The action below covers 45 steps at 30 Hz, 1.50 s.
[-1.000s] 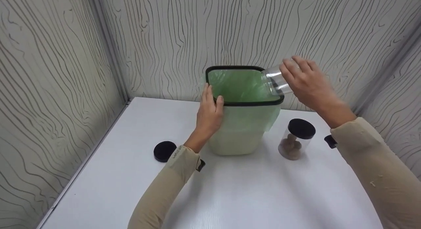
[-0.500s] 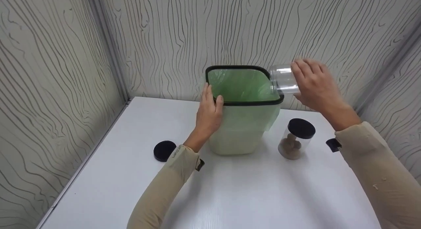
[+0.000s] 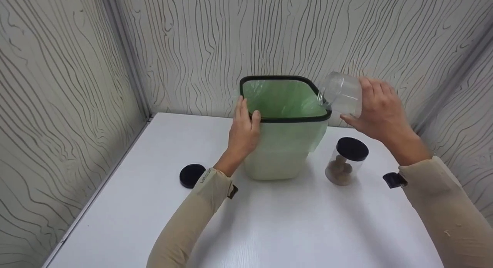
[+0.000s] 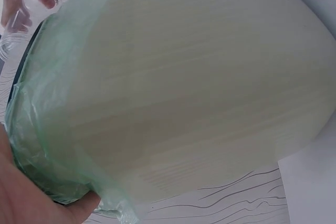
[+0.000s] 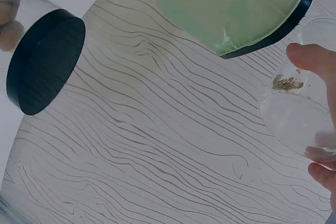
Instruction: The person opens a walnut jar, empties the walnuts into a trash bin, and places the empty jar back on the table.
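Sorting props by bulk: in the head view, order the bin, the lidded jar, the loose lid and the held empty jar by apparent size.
1. Bin.
2. Lidded jar and empty jar: look alike; the hand hides part of one.
3. Loose lid.

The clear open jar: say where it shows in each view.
Head: the clear open jar is upper right, tilted, held by the right hand.
Left wrist: top left corner.
Right wrist: right edge.
Shared landmark: the bin's black rim.

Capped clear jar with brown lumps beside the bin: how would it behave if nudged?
The clear plastic jar with black lid stands upright, so it would probably slide rather than roll. It looks under half full, hence likely light and tippable if pushed near the top. Smooth walls may be slippery.
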{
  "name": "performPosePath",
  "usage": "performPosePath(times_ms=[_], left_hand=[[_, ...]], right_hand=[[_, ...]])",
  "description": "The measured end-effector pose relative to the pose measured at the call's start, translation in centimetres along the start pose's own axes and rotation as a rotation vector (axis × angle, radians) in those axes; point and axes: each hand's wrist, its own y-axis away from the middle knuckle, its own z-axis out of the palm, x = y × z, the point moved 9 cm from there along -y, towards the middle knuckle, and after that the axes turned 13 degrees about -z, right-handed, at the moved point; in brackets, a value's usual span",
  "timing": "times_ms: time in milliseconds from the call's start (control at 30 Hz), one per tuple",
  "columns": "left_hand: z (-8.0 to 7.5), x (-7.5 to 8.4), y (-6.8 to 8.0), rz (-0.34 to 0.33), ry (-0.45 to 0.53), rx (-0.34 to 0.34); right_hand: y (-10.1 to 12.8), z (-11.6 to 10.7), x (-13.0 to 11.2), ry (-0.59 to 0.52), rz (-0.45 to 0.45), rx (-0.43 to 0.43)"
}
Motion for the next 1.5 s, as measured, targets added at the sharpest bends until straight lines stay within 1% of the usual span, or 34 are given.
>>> performPosePath(times_ms=[67, 133, 300, 467, 633, 800, 900, 1100, 1200, 1333, 1500], left_hand=[[0.0, 0.0, 0.0, -0.001, -0.001, 0.000], [0.0, 0.0, 0.0, -0.001, 0.002, -0.005], [0.1, 0.0, 0.0, -0.002, 0.002, -0.008], [0.1, 0.0, 0.0, -0.003, 0.007, -0.005], [0.2, -0.1, 0.0, -0.007, 0.008, -0.013], [0.2, 0.0, 0.1, -0.005, 0.004, -0.013], [0.1, 0.0, 0.1, -0.002, 0.002, -0.010], [0.1, -0.1, 0.0, 0.005, 0.007, -0.009], [0.1, -0.1, 0.0, 0.005, 0.013, -0.010], [0.0, -0.1, 0.0, 0.002, 0.019, -0.009], [0.0, -0.1, 0.0, -0.002, 0.025, -0.008]], right_hand=[[0.5, 0.1, 0.2, -0.013, 0.030, 0.000], [1.0, 0.1, 0.2, -0.018, 0.042, 0.020], [2.2, -0.3, 0.2, -0.041, 0.061, 0.118], [3.6, -0.3, 0.3, -0.124, 0.134, 0.203], [4.7, 0.1, 0.2, -0.203, 0.218, 0.232], [5.9, 0.8, 0.1, -0.291, 0.314, 0.227], [6.5, 1.3, 0.0, -0.370, 0.373, 0.208], [7.9, 2.9, -0.1, -0.577, 0.509, 0.106], [8.6, 3.6, -0.3, -0.651, 0.554, 0.058], [9.5, 4.1, -0.7, -0.698, 0.566, 0.018], [10.4, 4.4, -1.2, -0.742, 0.529, 0.028]])
